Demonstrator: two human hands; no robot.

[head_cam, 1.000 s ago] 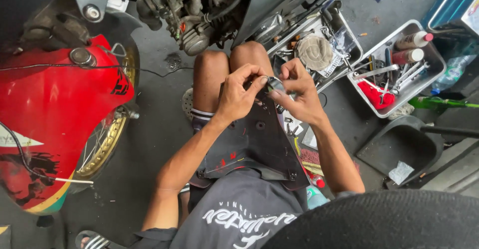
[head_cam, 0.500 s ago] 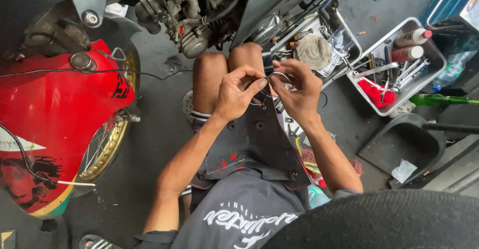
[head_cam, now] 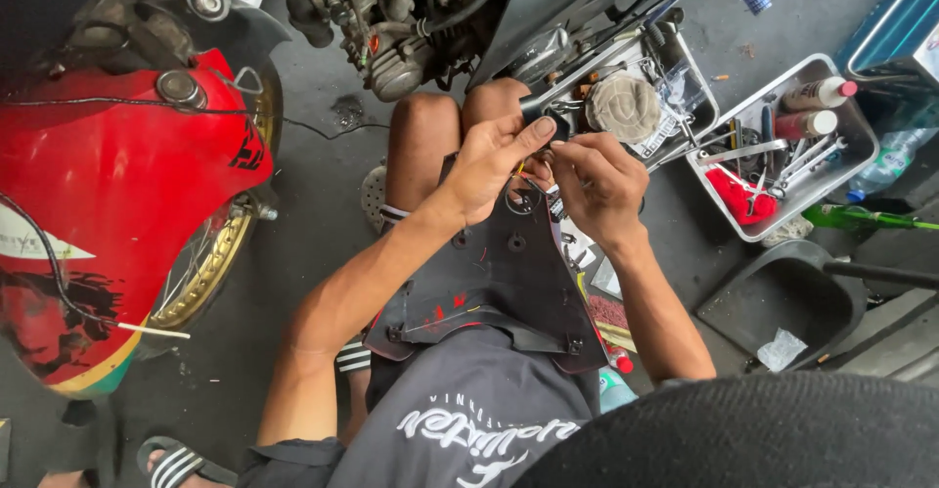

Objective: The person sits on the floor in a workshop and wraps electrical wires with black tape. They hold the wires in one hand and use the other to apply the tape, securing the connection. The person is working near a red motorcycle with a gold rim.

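Right at the far tip of the black plastic panel (head_cam: 499,283), both sets of fingers meet over a small black part (head_cam: 544,116). The left hand (head_cam: 494,160) pinches that part between thumb and forefinger, fingers pressed close around it. The right hand (head_cam: 599,183) sits just to its right, fingers curled inward toward thin wires (head_cam: 536,183); whether they actually grip the wires cannot be told. The panel lies along the person's lap, its long axis running from the near, wide end at the shirt to the narrow far end under the hands, so the small part sits at the far end, nearer the left fingers. Beyond the knees stands an engine (head_cam: 391,28); a red fender (head_cam: 108,204) is at left, a tool tray (head_cam: 853,121) at far right.
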